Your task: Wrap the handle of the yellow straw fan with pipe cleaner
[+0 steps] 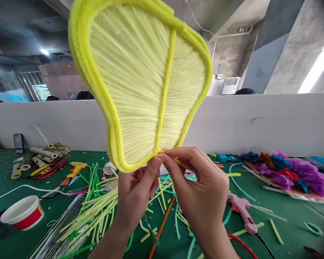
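Observation:
A yellow fan-shaped piece (pixel 129 82) with a thick fuzzy pipe-cleaner rim stands upright in front of me. Pale strands fill it, and a narrow yellow rib runs down to its bottom edge. My left hand (pixel 136 196) is closed on that bottom edge, thumb in front and the other fingers mostly hidden behind. At the foot of the rib, my right hand (pixel 199 183) pinches a yellow pipe cleaner (pixel 233 175), whose end sticks out past the knuckles. The thumbs and fingertips of both hands nearly meet there.
Loose pale-yellow pipe cleaners (pixel 99 212) litter the green table. On the left are a paper cup (pixel 24 214), a yellow glue gun (pixel 77 168) and bamboo pieces (pixel 44 154). Rightward lie a pink glue gun (pixel 243 210) and purple crumpled material (pixel 305 169). A white partition (pixel 272 122) stands behind.

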Action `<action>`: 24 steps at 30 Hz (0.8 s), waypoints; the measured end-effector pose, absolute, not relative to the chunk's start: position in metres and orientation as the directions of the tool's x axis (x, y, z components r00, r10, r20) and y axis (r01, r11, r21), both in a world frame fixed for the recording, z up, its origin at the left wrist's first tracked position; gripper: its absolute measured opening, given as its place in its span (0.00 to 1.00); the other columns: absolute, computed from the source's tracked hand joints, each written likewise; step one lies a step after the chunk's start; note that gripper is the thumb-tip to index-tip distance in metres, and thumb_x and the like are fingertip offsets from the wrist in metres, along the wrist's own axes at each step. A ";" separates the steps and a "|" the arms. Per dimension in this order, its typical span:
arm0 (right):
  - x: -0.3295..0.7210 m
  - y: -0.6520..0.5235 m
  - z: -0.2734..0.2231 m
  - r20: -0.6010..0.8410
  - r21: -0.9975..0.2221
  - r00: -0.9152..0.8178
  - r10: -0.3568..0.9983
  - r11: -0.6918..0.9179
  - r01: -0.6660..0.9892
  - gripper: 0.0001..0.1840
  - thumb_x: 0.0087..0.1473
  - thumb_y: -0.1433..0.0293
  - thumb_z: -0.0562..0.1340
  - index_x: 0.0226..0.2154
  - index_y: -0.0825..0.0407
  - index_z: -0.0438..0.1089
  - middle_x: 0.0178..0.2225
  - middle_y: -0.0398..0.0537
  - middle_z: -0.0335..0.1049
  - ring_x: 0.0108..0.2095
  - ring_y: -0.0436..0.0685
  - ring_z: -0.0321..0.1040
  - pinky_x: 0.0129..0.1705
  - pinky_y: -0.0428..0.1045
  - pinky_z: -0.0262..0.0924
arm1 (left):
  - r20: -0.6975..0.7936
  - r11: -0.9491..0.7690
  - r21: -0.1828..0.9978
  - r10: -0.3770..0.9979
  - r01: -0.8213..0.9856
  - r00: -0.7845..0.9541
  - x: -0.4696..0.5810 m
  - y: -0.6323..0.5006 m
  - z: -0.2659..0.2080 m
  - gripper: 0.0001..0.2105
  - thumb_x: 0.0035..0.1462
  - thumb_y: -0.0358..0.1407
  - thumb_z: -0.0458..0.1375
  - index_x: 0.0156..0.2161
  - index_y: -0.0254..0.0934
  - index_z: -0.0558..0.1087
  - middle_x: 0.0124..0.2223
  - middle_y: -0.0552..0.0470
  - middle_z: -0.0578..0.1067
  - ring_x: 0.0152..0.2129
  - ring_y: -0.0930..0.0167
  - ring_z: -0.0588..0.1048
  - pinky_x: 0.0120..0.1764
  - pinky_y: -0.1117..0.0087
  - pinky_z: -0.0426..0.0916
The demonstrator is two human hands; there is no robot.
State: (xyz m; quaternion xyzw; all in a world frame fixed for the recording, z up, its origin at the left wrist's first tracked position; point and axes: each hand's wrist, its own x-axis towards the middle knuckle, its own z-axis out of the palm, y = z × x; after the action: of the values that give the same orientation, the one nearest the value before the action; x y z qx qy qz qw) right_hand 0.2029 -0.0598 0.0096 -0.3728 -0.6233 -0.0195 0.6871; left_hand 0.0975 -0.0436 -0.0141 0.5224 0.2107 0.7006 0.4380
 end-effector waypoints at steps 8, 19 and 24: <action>0.210 -0.071 0.012 0.970 -0.209 0.078 0.232 0.624 0.753 0.05 0.56 0.79 0.66 0.34 0.54 0.76 0.31 0.45 0.77 0.30 0.48 0.73 0.34 0.43 0.67 | 0.514 -0.517 0.723 0.846 -0.458 -0.142 0.100 -0.039 -0.011 0.13 0.59 0.39 0.64 0.27 0.35 0.71 0.23 0.56 0.70 0.12 0.81 0.66 0.13 0.80 0.54; 0.190 -0.061 -0.003 0.980 -0.199 0.157 0.122 0.613 0.765 0.07 0.58 0.78 0.65 0.39 0.52 0.73 0.33 0.46 0.76 0.30 0.48 0.72 0.34 0.43 0.66 | 0.453 -0.475 0.710 0.873 -0.520 -0.179 0.107 -0.039 -0.017 0.18 0.58 0.45 0.64 0.24 0.35 0.69 0.20 0.59 0.66 0.11 0.82 0.60 0.12 0.81 0.53; 0.181 -0.056 -0.014 0.978 -0.204 0.116 0.176 0.660 0.723 0.06 0.59 0.78 0.65 0.40 0.54 0.73 0.34 0.47 0.76 0.29 0.48 0.72 0.31 0.43 0.66 | 0.349 -0.416 0.678 0.908 -0.606 -0.232 0.104 -0.037 -0.010 0.16 0.53 0.46 0.67 0.28 0.37 0.69 0.19 0.61 0.64 0.10 0.81 0.59 0.12 0.81 0.53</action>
State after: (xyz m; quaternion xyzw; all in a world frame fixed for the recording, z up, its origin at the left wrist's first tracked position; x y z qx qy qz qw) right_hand 0.1815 -0.0556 -0.0139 -0.3560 -0.6315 -0.2085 0.6566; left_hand 0.1044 -0.0367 -0.0104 0.3663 0.2056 0.7575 0.4997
